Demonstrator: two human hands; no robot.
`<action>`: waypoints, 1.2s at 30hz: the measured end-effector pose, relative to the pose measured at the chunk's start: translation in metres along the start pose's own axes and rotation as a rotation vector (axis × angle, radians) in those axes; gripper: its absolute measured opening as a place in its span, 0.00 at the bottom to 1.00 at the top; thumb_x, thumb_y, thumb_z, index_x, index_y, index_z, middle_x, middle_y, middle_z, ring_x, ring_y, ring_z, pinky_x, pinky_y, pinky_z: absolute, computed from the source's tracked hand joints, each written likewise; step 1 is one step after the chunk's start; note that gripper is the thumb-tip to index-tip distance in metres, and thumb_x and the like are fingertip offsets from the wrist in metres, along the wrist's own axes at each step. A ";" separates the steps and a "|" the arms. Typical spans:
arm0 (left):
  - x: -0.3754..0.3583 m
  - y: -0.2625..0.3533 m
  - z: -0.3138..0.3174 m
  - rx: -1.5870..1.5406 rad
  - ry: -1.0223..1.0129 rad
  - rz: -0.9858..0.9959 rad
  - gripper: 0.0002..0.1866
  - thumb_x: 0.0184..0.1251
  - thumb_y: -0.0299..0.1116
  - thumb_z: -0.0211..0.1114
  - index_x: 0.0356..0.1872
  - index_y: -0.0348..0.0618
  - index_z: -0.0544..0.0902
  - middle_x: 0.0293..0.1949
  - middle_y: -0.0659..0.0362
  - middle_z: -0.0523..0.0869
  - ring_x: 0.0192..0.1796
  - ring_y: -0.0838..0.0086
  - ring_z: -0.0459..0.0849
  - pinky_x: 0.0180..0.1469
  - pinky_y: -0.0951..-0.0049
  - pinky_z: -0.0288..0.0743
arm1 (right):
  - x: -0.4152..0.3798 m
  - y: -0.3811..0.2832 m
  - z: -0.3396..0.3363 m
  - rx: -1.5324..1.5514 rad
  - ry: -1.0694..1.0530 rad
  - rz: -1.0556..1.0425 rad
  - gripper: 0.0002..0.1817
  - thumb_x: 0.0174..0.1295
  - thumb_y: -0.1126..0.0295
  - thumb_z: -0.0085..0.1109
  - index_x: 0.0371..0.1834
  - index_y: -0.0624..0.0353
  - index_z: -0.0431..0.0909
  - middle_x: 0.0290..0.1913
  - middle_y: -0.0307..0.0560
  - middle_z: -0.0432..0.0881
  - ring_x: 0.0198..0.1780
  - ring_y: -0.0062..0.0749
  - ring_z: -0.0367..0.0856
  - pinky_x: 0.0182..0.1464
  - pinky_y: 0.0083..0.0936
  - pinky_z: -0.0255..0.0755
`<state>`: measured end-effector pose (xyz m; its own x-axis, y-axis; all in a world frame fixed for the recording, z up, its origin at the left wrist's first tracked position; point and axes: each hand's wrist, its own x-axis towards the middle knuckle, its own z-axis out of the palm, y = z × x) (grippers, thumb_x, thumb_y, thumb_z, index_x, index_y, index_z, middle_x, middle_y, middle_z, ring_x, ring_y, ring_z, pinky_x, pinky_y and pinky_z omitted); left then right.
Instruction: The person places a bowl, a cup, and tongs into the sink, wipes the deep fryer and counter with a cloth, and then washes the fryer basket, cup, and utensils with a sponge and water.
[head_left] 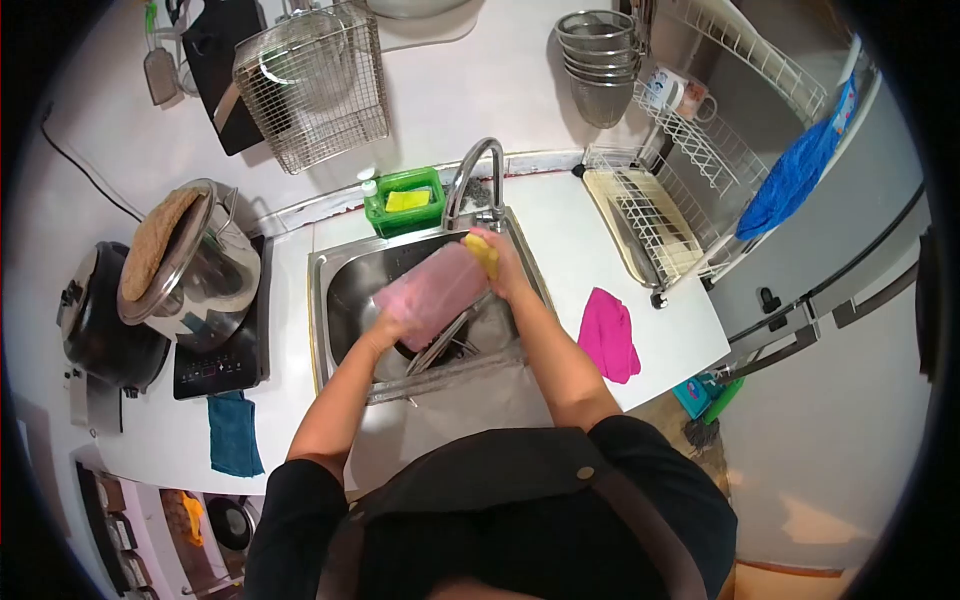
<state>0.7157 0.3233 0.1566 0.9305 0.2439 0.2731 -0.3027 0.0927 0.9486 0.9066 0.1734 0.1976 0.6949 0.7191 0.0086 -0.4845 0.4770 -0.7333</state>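
Over the steel sink (345, 310), my left hand (385, 328) holds a translucent pink container (436, 293) by its lower left part; some fingers are hidden behind or blurred through it. My right hand (500, 262) has its fingers wrapped round a yellow sponge (481, 254), pressed against the container's upper right end. Beneath the container, plates or lids (440, 345) stand tilted in the sink. The curved faucet (478, 170) rises just behind my right hand.
A green basket (404, 201) with a yellow sponge stands behind the sink. A pink cloth (609, 336) lies right, near a dish rack (650, 215) with a cutting board. Left are a large steel pot (205, 280) and an induction cooker (220, 365).
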 end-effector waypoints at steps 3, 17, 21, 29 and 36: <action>0.011 0.024 0.028 -0.167 0.071 -0.416 0.31 0.44 0.22 0.61 0.55 0.42 0.65 0.47 0.61 0.76 0.44 0.73 0.77 0.41 0.75 0.72 | 0.009 0.041 0.001 -1.188 -0.142 -0.694 0.12 0.51 0.68 0.53 0.39 0.59 0.78 0.39 0.46 0.80 0.43 0.31 0.76 0.48 0.25 0.67; 0.005 0.054 0.061 0.722 -0.308 -0.127 0.17 0.54 0.17 0.54 0.47 0.38 0.74 0.43 0.59 0.79 0.45 0.75 0.77 0.50 0.75 0.71 | 0.005 0.031 0.057 -1.603 -0.550 -0.638 0.17 0.50 0.56 0.54 0.42 0.49 0.77 0.40 0.44 0.78 0.43 0.34 0.75 0.48 0.27 0.68; -0.003 0.076 0.038 0.227 -0.106 -0.182 0.14 0.54 0.23 0.60 0.44 0.37 0.75 0.39 0.59 0.80 0.41 0.76 0.79 0.44 0.76 0.75 | -0.023 -0.063 0.090 -1.153 -0.667 -0.071 0.22 0.57 0.55 0.47 0.52 0.52 0.70 0.48 0.46 0.75 0.49 0.36 0.74 0.53 0.31 0.65; 0.002 0.045 0.034 -0.354 0.556 0.179 0.07 0.58 0.27 0.59 0.36 0.42 0.72 0.32 0.64 0.76 0.33 0.81 0.76 0.38 0.81 0.71 | -0.033 0.031 0.056 0.425 -0.169 0.026 0.24 0.64 0.54 0.37 0.60 0.52 0.59 0.56 0.45 0.68 0.55 0.37 0.68 0.53 0.34 0.65; -0.018 0.043 0.027 0.013 0.597 0.121 0.05 0.59 0.27 0.59 0.32 0.44 0.71 0.25 0.67 0.74 0.27 0.86 0.72 0.31 0.83 0.69 | -0.054 0.031 0.047 -0.500 0.192 -0.381 0.19 0.62 0.63 0.46 0.54 0.59 0.66 0.48 0.48 0.74 0.48 0.31 0.73 0.50 0.23 0.67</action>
<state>0.6916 0.2966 0.1964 0.6124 0.7512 0.2461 -0.3935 0.0196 0.9191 0.8292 0.1730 0.2057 0.8741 0.4211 0.2423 0.0870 0.3549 -0.9308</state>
